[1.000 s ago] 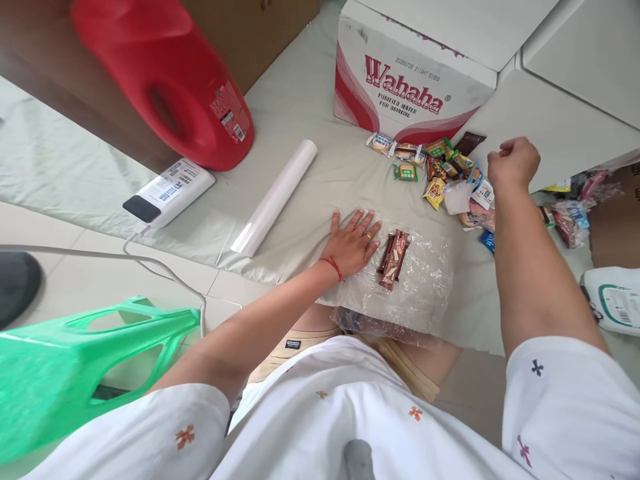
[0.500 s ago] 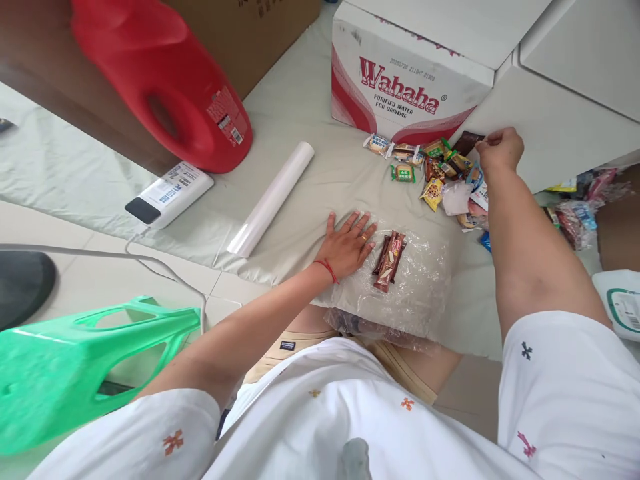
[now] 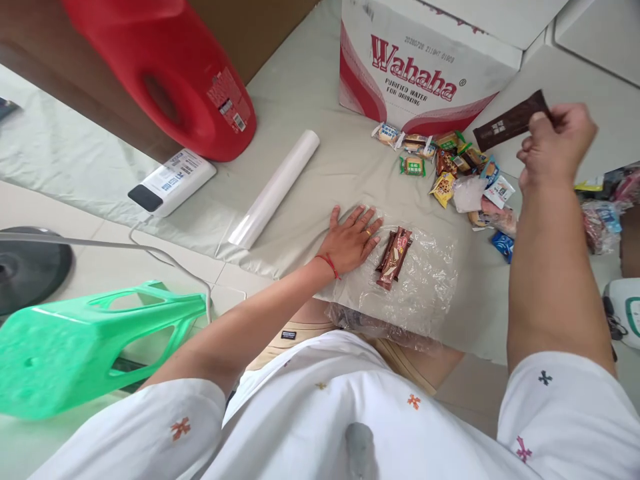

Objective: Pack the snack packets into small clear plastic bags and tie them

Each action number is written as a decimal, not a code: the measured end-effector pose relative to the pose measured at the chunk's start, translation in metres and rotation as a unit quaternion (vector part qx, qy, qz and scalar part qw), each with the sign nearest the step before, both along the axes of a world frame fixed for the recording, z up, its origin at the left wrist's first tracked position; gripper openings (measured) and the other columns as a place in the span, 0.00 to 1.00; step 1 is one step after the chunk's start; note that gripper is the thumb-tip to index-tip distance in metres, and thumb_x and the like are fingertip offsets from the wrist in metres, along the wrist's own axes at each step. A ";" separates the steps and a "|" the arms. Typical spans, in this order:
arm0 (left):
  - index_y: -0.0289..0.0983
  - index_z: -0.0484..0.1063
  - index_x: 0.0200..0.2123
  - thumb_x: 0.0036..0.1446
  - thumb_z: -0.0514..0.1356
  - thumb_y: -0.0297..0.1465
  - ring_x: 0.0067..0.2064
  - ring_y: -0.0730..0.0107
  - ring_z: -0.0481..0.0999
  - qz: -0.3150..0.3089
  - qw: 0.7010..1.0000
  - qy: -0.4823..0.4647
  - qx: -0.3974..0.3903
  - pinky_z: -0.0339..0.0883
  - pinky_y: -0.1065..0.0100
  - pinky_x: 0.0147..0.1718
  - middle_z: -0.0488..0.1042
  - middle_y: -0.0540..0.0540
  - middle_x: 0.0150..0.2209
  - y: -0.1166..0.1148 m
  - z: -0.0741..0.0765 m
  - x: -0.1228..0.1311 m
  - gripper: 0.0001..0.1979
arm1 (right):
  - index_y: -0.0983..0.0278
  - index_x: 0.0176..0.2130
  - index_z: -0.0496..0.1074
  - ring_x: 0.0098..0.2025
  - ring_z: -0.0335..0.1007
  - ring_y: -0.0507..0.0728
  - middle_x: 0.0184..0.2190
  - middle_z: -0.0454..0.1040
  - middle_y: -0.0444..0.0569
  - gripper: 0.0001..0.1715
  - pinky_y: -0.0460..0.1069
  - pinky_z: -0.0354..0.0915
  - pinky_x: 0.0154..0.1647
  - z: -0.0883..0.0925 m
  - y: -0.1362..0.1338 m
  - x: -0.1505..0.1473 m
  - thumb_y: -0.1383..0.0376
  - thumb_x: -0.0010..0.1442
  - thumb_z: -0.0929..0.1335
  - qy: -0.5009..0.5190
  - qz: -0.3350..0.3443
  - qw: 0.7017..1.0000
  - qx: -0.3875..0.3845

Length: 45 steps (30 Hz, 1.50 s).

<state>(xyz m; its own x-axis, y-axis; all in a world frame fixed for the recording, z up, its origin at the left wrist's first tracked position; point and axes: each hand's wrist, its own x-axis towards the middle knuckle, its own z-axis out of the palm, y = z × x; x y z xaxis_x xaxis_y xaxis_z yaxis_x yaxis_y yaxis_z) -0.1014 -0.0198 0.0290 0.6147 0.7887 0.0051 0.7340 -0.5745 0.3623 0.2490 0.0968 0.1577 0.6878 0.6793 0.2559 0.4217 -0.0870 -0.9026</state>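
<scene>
While the long, dark-brown, glossy-wrapped snack bar [image 3: 510, 121] was pinched by one end between the thumb and curled fingers of the right hand [image 3: 555, 143], it was held tilted in the air, above the far right edge of a heap of small snack packets [image 3: 453, 175]. The left hand [image 3: 353, 237] was laid palm down with its fingers spread, pressed flat on the left edge of a crinkled clear plastic bag [image 3: 425, 287]. On that bag a small cluster of brown wrapped bars [image 3: 395, 249] was seen lying just beside the fingertips; at least two could be counted, overlapped lengthwise. The heap was made up of well over ten packets in yellow, green, blue and white wrappers, scattered loose on a pale, smooth cloth sheet [image 3: 310, 87]. Behind them one white and red cardboard box printed "Wahaha" [image 3: 415, 73] was set; whether anything was inside could not be told. One white roll of thin film [image 3: 275, 189], one flat white rectangular pack with a dark end [image 3: 173, 182] and one red plastic jug with a moulded handle [image 3: 170, 73] were placed to the left, and one green plastic stool [image 3: 85, 347] was seen tipped on the tiled floor.
</scene>
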 end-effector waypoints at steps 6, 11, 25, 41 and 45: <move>0.45 0.57 0.76 0.77 0.40 0.44 0.79 0.51 0.52 0.006 0.998 -0.057 -0.002 0.34 0.32 0.74 0.52 0.41 0.79 0.003 -0.005 -0.005 0.30 | 0.64 0.35 0.73 0.16 0.54 0.42 0.20 0.66 0.33 0.09 0.46 0.40 0.21 -0.010 -0.129 -0.077 0.68 0.54 0.76 0.238 0.207 0.939 -0.134; 0.41 0.61 0.74 0.75 0.47 0.43 0.79 0.49 0.50 0.065 0.991 -0.109 0.032 0.45 0.44 0.73 0.52 0.37 0.79 0.001 -0.004 -0.007 0.29 | 0.63 0.32 0.71 0.16 0.48 0.44 0.19 0.62 0.34 0.21 0.43 0.41 0.16 -0.062 -0.159 -0.131 0.58 0.44 0.80 0.312 0.230 0.904 -0.182; 0.38 0.75 0.51 0.74 0.49 0.35 0.53 0.45 0.76 0.179 0.984 -0.007 -0.024 0.66 0.52 0.48 0.79 0.36 0.50 -0.005 0.017 0.012 0.16 | 0.62 0.37 0.75 0.34 0.69 0.59 0.31 0.77 0.49 0.09 0.52 0.62 0.40 -0.086 -0.150 -0.162 0.61 0.64 0.66 -0.226 0.181 0.899 -0.329; 0.34 0.78 0.44 0.66 0.58 0.31 0.44 0.57 0.81 0.094 0.978 -0.086 -0.167 0.69 0.63 0.45 0.83 0.41 0.36 0.012 0.071 0.056 0.10 | 0.54 0.55 0.79 0.48 0.77 0.60 0.55 0.78 0.56 0.21 0.53 0.73 0.49 -0.065 -0.290 -0.210 0.54 0.76 0.61 -0.340 0.449 0.798 -0.214; 0.29 0.80 0.47 0.67 0.59 0.32 0.38 0.55 0.83 0.043 0.980 -0.024 -0.195 0.70 0.61 0.44 0.81 0.39 0.31 0.016 0.081 0.075 0.14 | 0.50 0.74 0.60 0.48 0.79 0.59 0.77 0.55 0.54 0.35 0.55 0.75 0.46 -0.070 -0.291 -0.236 0.68 0.74 0.58 -0.408 0.545 0.686 -0.256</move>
<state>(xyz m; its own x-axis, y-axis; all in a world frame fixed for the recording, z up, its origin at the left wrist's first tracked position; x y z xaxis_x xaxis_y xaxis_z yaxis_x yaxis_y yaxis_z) -0.0264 -0.0038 0.1097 0.5517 0.7860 -0.2790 0.7504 -0.3218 0.5773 0.0128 -0.1947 0.0881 -0.5316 0.8203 -0.2109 0.8345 0.4646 -0.2960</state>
